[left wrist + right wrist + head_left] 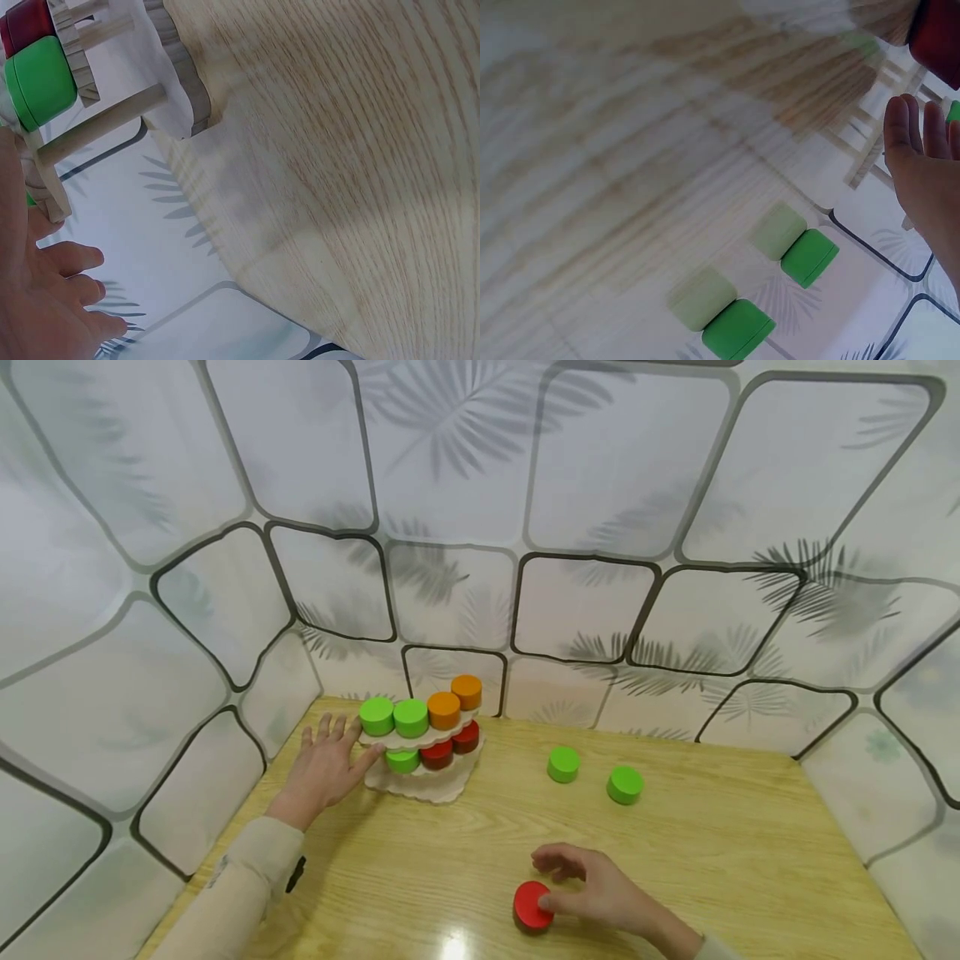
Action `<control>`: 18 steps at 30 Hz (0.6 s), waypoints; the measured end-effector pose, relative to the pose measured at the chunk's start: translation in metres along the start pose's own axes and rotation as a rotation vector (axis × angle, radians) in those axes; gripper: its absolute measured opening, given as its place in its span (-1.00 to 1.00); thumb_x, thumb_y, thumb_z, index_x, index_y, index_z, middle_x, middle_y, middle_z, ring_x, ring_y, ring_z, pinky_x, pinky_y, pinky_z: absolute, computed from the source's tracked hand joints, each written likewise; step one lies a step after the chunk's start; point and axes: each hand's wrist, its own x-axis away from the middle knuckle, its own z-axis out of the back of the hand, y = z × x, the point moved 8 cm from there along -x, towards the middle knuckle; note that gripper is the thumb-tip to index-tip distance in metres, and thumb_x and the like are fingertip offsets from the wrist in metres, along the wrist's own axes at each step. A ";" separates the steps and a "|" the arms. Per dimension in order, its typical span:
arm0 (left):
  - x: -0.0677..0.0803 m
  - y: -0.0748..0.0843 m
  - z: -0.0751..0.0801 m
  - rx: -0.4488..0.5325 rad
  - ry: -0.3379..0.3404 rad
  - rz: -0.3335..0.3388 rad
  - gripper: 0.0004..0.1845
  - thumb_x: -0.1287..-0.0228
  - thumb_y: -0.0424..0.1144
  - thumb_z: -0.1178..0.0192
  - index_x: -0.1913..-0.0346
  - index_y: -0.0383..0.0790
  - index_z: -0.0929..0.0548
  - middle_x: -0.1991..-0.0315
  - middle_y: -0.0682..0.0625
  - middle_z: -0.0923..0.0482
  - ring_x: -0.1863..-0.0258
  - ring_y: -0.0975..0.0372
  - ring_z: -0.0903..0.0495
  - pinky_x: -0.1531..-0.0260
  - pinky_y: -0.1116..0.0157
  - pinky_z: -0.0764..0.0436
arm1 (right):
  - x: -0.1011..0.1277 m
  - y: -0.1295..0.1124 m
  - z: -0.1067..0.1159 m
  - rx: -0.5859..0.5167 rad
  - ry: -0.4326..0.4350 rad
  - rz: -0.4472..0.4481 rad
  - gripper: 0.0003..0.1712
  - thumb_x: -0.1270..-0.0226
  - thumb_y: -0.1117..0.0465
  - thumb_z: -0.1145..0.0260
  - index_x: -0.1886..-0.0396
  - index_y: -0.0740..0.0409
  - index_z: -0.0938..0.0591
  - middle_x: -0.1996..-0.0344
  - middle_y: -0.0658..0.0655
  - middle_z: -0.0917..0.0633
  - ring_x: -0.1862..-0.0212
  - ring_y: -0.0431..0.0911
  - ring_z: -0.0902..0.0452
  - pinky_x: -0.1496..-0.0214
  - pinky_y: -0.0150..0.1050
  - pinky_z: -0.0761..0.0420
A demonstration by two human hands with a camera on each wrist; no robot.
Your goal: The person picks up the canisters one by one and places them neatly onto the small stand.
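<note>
A wooden tiered stand (427, 789) with scalloped shelves stands at the back left. Its top shelf bears two green round blocks and two orange round blocks (444, 711); below sit one green block (402, 760) and two red blocks. My left hand (322, 768) lies against the stand's left side, fingers spread, thumb at the upper shelf's edge. A single red round block (530, 903) is near the table's front. Over it is my right hand (596, 887), the thumb touching the block and the other fingers loosely bent, apart from it.
Two loose green round blocks (563, 765) (739, 328) lie on the wooden table (720, 827), right of the stand. Patterned wall panels (585, 610) close off the back and both sides.
</note>
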 end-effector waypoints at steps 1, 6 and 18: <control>0.000 0.000 0.000 -0.001 0.000 -0.001 -0.09 -0.64 0.35 0.19 -0.64 -0.37 -0.22 -0.58 -0.52 -0.16 -0.63 -0.41 0.01 -0.52 -0.47 -0.02 | 0.001 0.001 0.000 0.007 -0.002 -0.003 -0.36 -0.37 0.10 -0.53 -0.33 0.32 -0.59 -0.16 0.28 -0.73 -0.16 -0.05 -0.69 -0.24 -0.29 -0.67; 0.000 0.001 0.000 -0.007 0.005 -0.007 -0.10 -0.64 0.34 0.18 -0.63 -0.38 -0.22 -0.57 -0.53 -0.17 -0.62 -0.42 -0.01 -0.51 -0.48 -0.03 | 0.002 0.004 -0.004 0.044 -0.013 0.004 -0.34 -0.36 0.07 -0.54 -0.32 0.30 -0.59 -0.15 0.24 -0.75 -0.16 -0.12 -0.69 -0.24 -0.30 -0.66; 0.000 -0.001 -0.001 -0.003 -0.001 -0.001 -0.09 -0.64 0.35 0.20 -0.64 -0.38 -0.21 -0.59 -0.52 -0.15 -0.63 -0.41 0.01 -0.52 -0.46 -0.02 | 0.004 0.010 -0.005 0.035 -0.059 -0.061 -0.36 -0.34 0.04 -0.56 -0.34 0.16 -0.62 -0.17 0.06 -0.75 -0.15 -0.28 -0.62 -0.24 -0.34 -0.62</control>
